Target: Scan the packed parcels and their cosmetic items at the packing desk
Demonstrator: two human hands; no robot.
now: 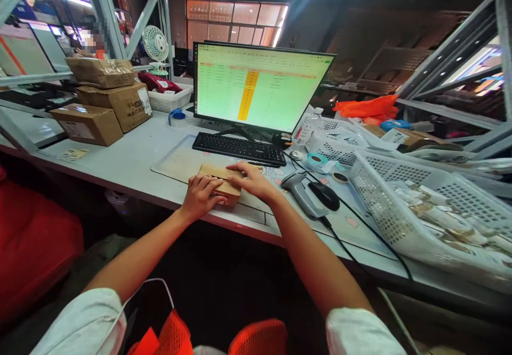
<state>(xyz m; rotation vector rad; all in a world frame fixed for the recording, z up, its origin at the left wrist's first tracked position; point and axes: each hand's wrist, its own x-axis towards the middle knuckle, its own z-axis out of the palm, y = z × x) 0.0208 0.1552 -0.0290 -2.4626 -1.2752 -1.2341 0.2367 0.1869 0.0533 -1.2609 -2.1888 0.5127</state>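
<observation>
A small brown cardboard box [231, 188] sits near the table's front edge, with a dark gap running between its top flaps. My left hand [200, 195] grips its left front part, fingers lying over the top and thumb along the front side. From the right, my right hand [253, 180] holds the box too, its fingers bent over the top flap and right edge. What is inside the box cannot be seen. Just behind lies a black keyboard [240, 148], and a grey barcode scanner [303, 194] rests right of my right hand.
A monitor [260, 88] stands behind the keyboard. To the right are a black mouse [324, 195], tape rolls [317, 160] and a white basket [372, 200] of small packets. Cardboard boxes [87, 124] are stacked at left. A person [93, 40] is in the background.
</observation>
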